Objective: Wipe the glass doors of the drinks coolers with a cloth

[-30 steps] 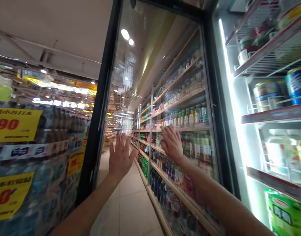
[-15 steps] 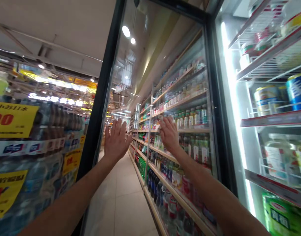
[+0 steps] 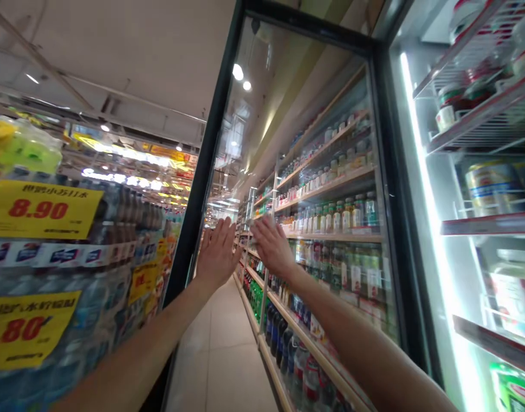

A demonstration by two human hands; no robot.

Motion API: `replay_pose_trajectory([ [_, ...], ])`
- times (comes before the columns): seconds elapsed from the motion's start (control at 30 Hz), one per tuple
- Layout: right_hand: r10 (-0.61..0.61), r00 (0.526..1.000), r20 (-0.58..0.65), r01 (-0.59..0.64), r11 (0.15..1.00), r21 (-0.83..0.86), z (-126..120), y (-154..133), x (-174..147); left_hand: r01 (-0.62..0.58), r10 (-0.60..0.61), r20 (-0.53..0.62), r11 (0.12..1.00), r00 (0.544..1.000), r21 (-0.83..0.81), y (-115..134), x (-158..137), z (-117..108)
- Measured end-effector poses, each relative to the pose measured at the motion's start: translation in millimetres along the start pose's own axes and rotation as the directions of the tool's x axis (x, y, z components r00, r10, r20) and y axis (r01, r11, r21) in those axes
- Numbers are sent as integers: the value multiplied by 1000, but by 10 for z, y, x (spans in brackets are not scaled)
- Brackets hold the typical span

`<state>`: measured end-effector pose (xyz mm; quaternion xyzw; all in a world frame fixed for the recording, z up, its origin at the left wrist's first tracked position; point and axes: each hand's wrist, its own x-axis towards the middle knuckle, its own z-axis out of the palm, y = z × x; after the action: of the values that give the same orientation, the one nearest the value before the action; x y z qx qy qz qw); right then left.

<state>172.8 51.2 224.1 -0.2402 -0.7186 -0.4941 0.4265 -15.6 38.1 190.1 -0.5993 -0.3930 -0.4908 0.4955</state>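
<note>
A glass cooler door (image 3: 305,74) with a black frame stands swung out in front of me. My left hand (image 3: 218,254) is raised to its glass near the left frame bar, palm forward, fingers stretched and fairly close together. Just to the right, my right hand (image 3: 273,246) reaches to the same glass with its fingers extended. A pale blur shows by the right fingertips; I cannot tell whether it is a reflection or something thin under them. Both palms are hidden from me.
Right of the door is the lit cooler, its wire shelves (image 3: 489,226) carrying cans and jars. Through the glass appear long drink shelves (image 3: 331,234) and a tiled floor (image 3: 228,355). Stacked bottled water (image 3: 84,309) with yellow price signs (image 3: 43,209) stands at the left.
My right hand has moved left across the glass, closer to my left hand. The left hand stays near the door's left frame bar. The view has turned slightly left.
</note>
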Motion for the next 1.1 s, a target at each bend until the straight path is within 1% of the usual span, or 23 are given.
replay_pose_trajectory([
  [0.03,-78,996,38,77,997,9,13,-59,23,-24,24,4,1000,1000,19,-41,-35,-40],
  [0.07,-95,994,50,95,995,13,13,-69,70,-49,49,6,998,999,40,-89,-74,-89],
  [0.1,-50,998,38,50,999,10,3,-39,147,-74,74,5,995,997,60,-140,-113,-143],
  [0.13,46,999,6,-46,999,3,-12,17,252,-96,96,0,993,995,76,-193,-148,-202],
  [0.2,273,959,-81,-274,962,6,-32,124,509,-119,121,-15,989,992,92,-291,-197,-319],
  [0.23,337,935,-109,-337,941,15,-27,137,633,-116,119,-27,989,993,93,-334,-207,-372],
  [0.27,347,931,-116,-347,938,24,-8,108,732,-98,102,-44,991,994,93,-373,-210,-418],
  [0.33,226,971,-79,-225,974,29,72,-80,810,-31,39,-83,995,996,90,-443,-202,-492],
  [0.4,-7,1000,-11,8,1000,29,183,-360,728,38,-29,-105,996,994,83,-514,-197,-543],
  [0.43,-141,990,22,140,990,35,236,-490,654,63,-54,-104,995,993,82,-550,-201,-563],
  [0.47,-269,962,50,267,963,46,280,-592,584,78,-70,-97,994,993,82,-588,-209,-581],
  [0.5,-369,927,71,365,929,59,311,-657,537,84,-77,-88,993,993,84,-625,-221,-598],
  [0.53,-420,904,81,415,907,67,327,-681,526,86,-79,-80,992,994,89,-661,-235,-614],
  [0.57,-413,907,80,409,910,67,327,-670,557,82,-75,-75,992,994,95,-693,-249,-629],
  [0.6,-350,934,71,347,936,59,316,-633,628,77,-70,-74,992,995,100,-720,-261,-642],
  [0.67,-122,992,28,121,992,37,275,-536,834,72,-65,-75,992,995,104,-754,-277,-660],
  [0.73,32,999,-3,-32,999,38,247,-491,1003,75,-68,-74,993,995,97,-761,-285,-667],
  [0.8,15,1000,5,-15,999,50,256,-542,1018,76,-71,-65,994,995,84,-750,-290,-666],
  [0.87,-112,993,38,109,992,57,298,-653,872,73,-69,-58,995,996,71,-735,-291,-662],
  [0.93,-256,964,71,252,966,62,339,-739,665,66,-63,-58,996,996,61,-727,-283,-664],
  [1.0,-340,936,85,335,940,67,343,-724,536,59,-56,-66,997,996,52,-724,-256,-674],
  [1.03,-328,941,78,324,944,62,324,-672,524,55,-51,-71,997,996,47,-721,-235,-680],
  [1.1,-165,986,24,164,986,32,250,-500,585,41,-37,-88,998,995,42,-698,-179,-688],
])
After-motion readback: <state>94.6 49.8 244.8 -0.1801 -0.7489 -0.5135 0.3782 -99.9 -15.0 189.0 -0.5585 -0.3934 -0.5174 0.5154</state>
